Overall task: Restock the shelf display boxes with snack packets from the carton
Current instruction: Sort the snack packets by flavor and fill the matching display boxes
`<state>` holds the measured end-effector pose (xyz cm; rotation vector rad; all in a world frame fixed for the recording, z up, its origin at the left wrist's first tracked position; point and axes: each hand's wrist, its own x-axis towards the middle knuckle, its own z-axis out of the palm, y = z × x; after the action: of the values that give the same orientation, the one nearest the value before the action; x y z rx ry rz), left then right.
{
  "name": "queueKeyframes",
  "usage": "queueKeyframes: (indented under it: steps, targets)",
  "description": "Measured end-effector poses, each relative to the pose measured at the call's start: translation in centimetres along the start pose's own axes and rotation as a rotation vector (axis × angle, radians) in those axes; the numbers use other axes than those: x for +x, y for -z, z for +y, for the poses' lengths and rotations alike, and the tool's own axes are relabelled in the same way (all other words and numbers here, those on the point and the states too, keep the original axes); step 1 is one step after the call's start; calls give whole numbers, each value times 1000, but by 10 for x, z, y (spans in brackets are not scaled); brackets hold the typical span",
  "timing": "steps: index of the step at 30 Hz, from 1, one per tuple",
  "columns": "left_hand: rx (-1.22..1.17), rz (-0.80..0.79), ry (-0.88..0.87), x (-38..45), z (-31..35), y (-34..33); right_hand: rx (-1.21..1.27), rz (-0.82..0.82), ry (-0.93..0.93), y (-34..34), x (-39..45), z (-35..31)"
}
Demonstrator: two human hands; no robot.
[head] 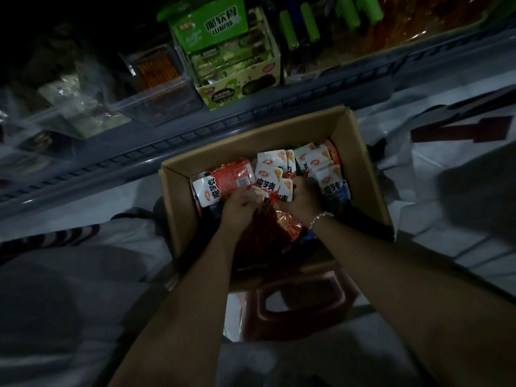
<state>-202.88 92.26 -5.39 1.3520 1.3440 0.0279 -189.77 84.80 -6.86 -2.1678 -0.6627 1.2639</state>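
An open brown carton (363,174) sits below the shelf, full of small red-and-white snack packets (269,174). Both hands are inside it. My left hand (240,203) curls its fingers round packets near the carton's middle, beside a larger red bag (234,177). My right hand (303,198), with a bead bracelet at the wrist, grips a bunch of packets just to the right. On the shelf above stands a green display box (237,88) with packets in it, and a clear plastic bin (156,107) to its left.
The carton rests on a dark red plastic stool (304,305). A grey shelf edge (195,132) runs diagonally above it. More goods fill the shelf at the right (349,37). White tiled floor (446,247) lies around. The scene is dim.
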Motion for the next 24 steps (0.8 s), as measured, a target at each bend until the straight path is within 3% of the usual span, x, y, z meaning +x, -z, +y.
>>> queueKeyframes:
  steps: [8,18,24]
  targets:
    - [-82,31,46,-2,1,4,95,-46,-16,-10,10,-14]
    - [-96,169,48,-4,-8,3,11,-19,-94,-3,26,-19]
    - [-179,231,19,-6,15,5,229,49,-32,35,17,-32]
